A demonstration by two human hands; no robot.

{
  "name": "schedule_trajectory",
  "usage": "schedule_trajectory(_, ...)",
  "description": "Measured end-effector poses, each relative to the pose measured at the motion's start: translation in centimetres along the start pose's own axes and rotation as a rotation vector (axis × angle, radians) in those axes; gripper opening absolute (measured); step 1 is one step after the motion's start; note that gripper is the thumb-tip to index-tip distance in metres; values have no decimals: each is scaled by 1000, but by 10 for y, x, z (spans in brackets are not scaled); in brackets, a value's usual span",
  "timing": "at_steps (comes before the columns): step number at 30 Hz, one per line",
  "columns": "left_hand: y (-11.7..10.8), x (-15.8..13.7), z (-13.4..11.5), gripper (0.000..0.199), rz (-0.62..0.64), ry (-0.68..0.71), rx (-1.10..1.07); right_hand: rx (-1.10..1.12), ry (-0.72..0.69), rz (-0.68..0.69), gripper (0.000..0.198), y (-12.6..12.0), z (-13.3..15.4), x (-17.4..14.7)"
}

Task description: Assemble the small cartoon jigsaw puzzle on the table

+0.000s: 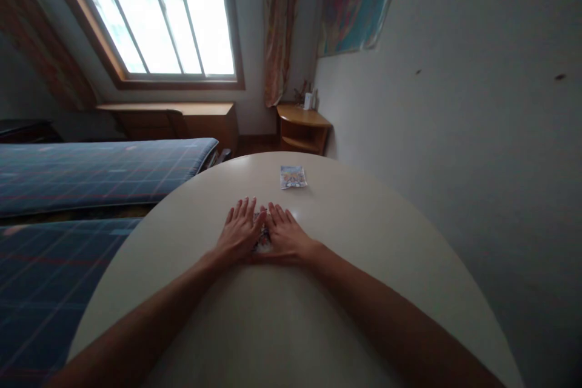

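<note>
On the round pale table, my left hand lies flat with its fingers stretched forward. My right hand is beside it, also flat and fingers extended. Between and partly under both hands is a patterned, multicoloured flat item; most of it is covered, so its kind cannot be made out. Farther up the table, beyond my hands and slightly right, rests a small printed packet with a blue and white design. Neither hand touches that packet.
A bed with a blue plaid cover stands left of the table. Behind are a wooden desk under a bright window and a corner shelf holding small items. A wall runs along the right.
</note>
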State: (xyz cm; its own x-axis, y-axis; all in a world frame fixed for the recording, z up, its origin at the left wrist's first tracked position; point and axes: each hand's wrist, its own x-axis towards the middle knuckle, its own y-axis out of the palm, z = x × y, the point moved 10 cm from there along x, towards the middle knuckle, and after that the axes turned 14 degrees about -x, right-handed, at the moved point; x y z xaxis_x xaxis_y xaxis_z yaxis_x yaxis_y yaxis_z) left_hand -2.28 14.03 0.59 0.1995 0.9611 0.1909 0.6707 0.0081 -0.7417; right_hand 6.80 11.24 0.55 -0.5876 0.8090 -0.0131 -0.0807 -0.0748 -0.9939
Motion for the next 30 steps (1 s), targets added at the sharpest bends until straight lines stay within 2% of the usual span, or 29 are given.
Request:
schedule_trajectory(3, -15, 19, 21, 67, -46, -14, -51, -16, -11, -13, 123, 2, 15, 40)
schedule_trajectory(6, -41, 34, 43, 69, -140, -38, -113, -2, -33, -33, 116, 3, 30, 79)
schedule_trajectory(9, -69, 40, 62, 71, -230, -49, -162, 61, -82, -134, 108, -3, 41, 111)
schedule_trajectory(12, -86, 39, 74, 70, -285, -52, -177, 119, -122, -202, 94, -7, 48, 132)
schedule_trajectory(16, -90, 37, 74, 65, -339, 1, -146, 174, -141, -279, 70, -17, 48, 142)
schedule_trajectory(18, -87, 36, 68, 62, -348, 34, -108, 207, -107, -330, 54, -26, 37, 137)
schedule_trajectory(21, -76, 32, 56, 64, -313, 71, -60, 228, -30, -382, 46, -37, 6, 112)
schedule_trajectory(26, -52, 29, 49, 88, -168, -22, 198, 180, 96, -423, 43, -44, -60, 25)
schedule_trajectory(28, -48, 32, 52, 89, -158, -73, 272, 156, 150, -431, 41, -44, -82, -11)
schedule_trajectory(30, -50, 37, 53, 81, -189, -107, 294, 139, 183, -433, 38, -43, -97, -41)
